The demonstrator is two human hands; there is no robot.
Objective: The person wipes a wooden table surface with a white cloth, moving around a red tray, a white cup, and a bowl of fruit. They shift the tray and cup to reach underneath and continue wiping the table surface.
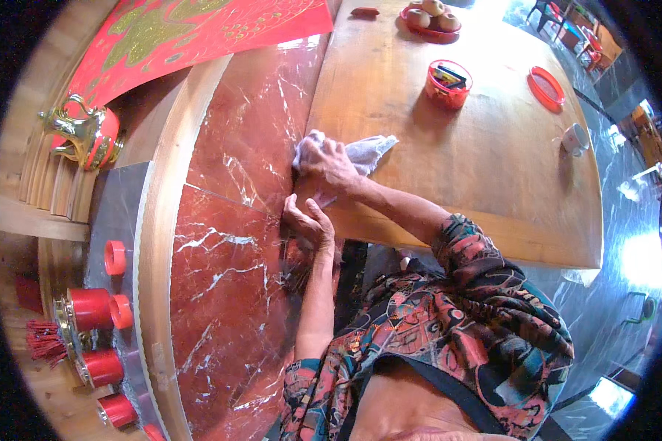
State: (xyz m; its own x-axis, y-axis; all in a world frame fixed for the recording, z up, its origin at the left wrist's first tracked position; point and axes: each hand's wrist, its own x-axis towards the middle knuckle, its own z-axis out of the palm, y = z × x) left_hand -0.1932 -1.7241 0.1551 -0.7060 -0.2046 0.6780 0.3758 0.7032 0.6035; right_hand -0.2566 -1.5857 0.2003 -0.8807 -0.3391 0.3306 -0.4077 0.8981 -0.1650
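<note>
My right hand [328, 164] presses a pale grey-white cloth [369, 151] against the corner of the wooden table [507, 165], beside the red marble-patterned surface [226, 242]. Part of the cloth is bunched under and around its fingers, and a loose end spreads to the right over the wood. My left hand [311, 223] is just below, at the table's corner, thumb and fingers apart, with nothing visible in it.
On the table are a red container of small items [448, 91], a red plate of round fruit [430, 33], a red dish [546, 88] and a white cup [575, 139]. Red cylindrical holders [102, 367] and a gold-and-red vessel [91, 132] stand at the left, below a red decorated cloth [198, 33].
</note>
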